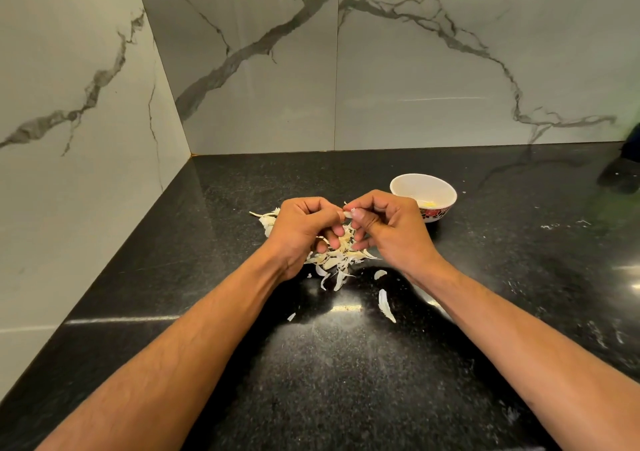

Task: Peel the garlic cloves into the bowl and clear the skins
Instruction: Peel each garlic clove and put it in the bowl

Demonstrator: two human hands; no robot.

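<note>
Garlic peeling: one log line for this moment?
step: peeling | both hands pinch garlic clove | papery skins on black counter | white bowl right

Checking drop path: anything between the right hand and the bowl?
Nothing. In the head view the right hand overlaps the bowl near rim; only bare black counter surrounds them.

Both hands, left hand point(302, 231) and right hand point(388, 229), pinch one garlic clove point(347, 214). Skins point(337, 260) lie directly beneath the grip on the counter point(485, 312). The bowl point(423, 196) stands behind-right of it.
</note>
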